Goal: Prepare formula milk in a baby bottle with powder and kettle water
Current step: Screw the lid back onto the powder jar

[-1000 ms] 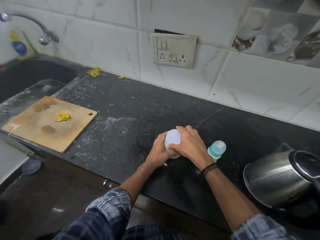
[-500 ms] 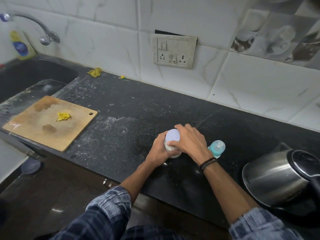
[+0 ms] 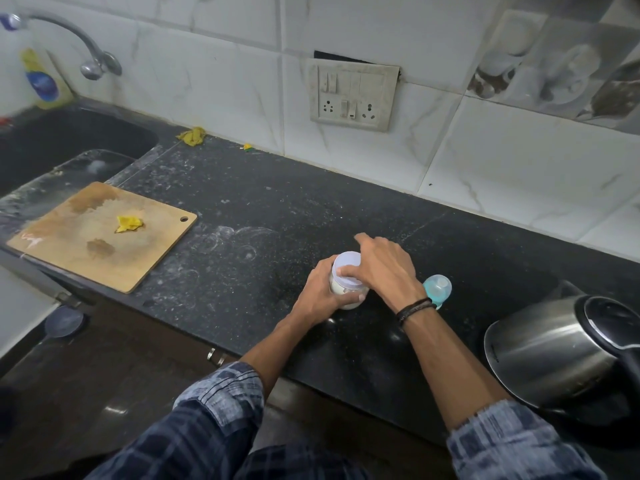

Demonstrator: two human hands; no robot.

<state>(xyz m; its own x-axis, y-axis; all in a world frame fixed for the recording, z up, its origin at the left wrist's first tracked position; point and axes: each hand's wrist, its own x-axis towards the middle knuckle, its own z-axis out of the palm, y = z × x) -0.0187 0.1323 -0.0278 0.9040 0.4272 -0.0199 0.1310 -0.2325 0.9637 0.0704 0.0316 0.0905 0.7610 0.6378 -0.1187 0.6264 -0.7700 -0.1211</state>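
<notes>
Speckled black stone counter (image 3: 259, 209), dusty with white smears. The small round powder jar (image 3: 347, 295) stands on it mid-counter: see-through body, whitish stuff inside, flat pale lid (image 3: 346, 264). Left hand (image 3: 317, 299) has its fingers curled round the jar's body. Right hand (image 3: 388, 268) sits on top, thumb across the lid, fingers bent over the far rim, one poking out. Baby bottle (image 3: 438, 288), with a teal collar and clear dome cap, stands just beside the right wrist. Shiny steel kettle (image 3: 547, 355) is further right.
</notes>
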